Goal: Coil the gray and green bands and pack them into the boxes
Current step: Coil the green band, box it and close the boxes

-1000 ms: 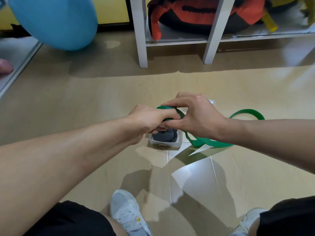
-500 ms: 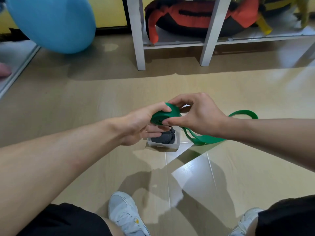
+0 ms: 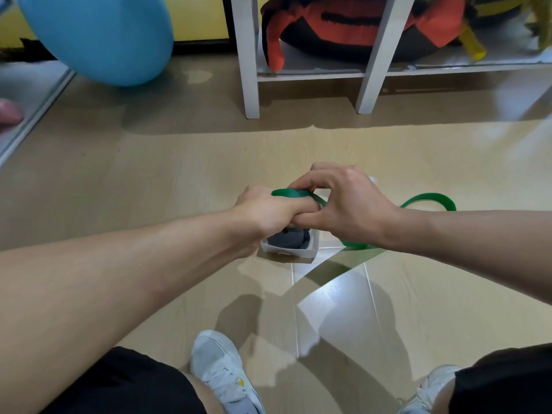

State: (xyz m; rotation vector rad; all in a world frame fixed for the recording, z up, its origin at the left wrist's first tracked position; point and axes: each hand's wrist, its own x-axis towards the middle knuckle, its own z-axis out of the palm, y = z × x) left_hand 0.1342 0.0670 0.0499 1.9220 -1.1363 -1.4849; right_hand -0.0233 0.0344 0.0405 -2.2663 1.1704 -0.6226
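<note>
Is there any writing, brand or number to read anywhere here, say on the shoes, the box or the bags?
No readable text anywhere.
Left shoe: a small yellow mark on its side, too small to read.
Box: a faint dark mark on its front wall, too blurred to read.
Green band: plain.
Red and black bag: no lettering visible.

No readable text, label, brand or number shows anywhere. The yellow mark on the white shoe [image 3: 222,376], at the bottom centre, is too small to make out.
</note>
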